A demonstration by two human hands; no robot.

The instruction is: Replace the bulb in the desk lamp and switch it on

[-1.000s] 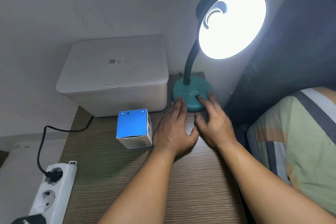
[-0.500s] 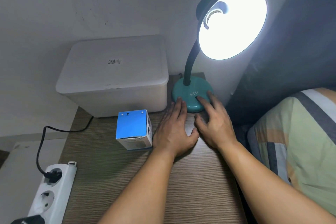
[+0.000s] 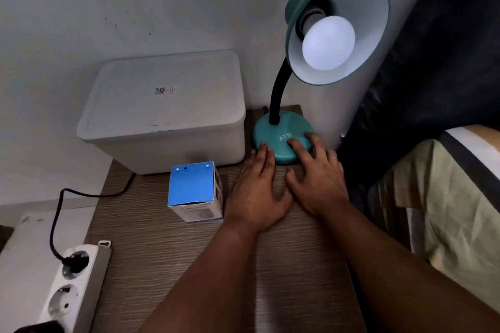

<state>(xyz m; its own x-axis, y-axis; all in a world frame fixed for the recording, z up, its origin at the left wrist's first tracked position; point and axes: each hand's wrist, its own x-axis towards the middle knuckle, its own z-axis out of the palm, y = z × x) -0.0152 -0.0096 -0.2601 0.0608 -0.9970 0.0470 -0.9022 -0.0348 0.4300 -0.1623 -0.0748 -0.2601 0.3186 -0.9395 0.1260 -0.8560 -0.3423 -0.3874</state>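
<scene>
Pressing on the round teal lamp base [image 3: 281, 140] is done by the right hand [image 3: 315, 181], its index finger laid just below the white "ATN" lettering where the switch is judged to sit; the switch itself is hidden under the finger. The left hand [image 3: 257, 192] is held flat and open, palm on the desk, its fingertips touching the base's front edge. Nothing is gripped by either hand; the right is spread open too.

A white globe bulb [image 3: 328, 43] is seated in the socket of the teal metal shade [image 3: 378, 24] and is seen dim, not glowing brightly. The switching step is judged unfinished: a single firm press should be given while the base is steadied by the left hand so it is not slid toward the desk's back edge.

The lamp is placed at the back right corner of the brown wood-grain desk [image 3: 205, 265]. A blue-topped cardboard bulb box [image 3: 193, 189] is stood near the desk's middle, just beside the left hand. A lidded white plastic storage box [image 3: 165, 113] is set at the back left. A black cable [image 3: 58, 213] is run off the left edge to a white power strip [image 3: 71, 286]. A marked white wall is seen behind, and striped bedding [image 3: 443, 197] to the right.
</scene>
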